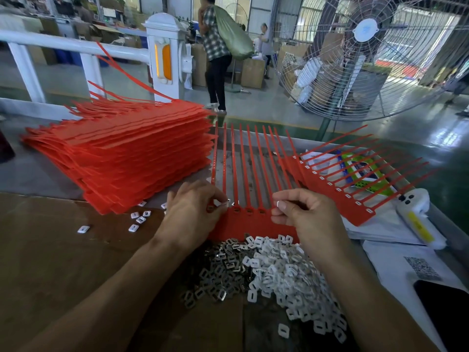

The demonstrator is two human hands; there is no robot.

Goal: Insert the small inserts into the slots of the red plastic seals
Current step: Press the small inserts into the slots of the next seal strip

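A strip of red plastic seals (250, 224) lies flat before me, its thin tails fanning away from me. My left hand (193, 212) pinches a small insert (226, 203) at the strip's left slots. My right hand (307, 214) has curled fingers over the strip's right end; what they hold is hidden. Several empty round slots (248, 211) show between the hands. A heap of small inserts (266, 270), metal grey on the left and white on the right, sits just below the strip.
A tall stack of red seal strips (121, 153) stands at the left. Another strip with inserts fitted (337, 194) lies to the right over papers. Loose inserts (137, 221) dot the cardboard. A phone (444, 308) and a white device (418, 217) sit at the right.
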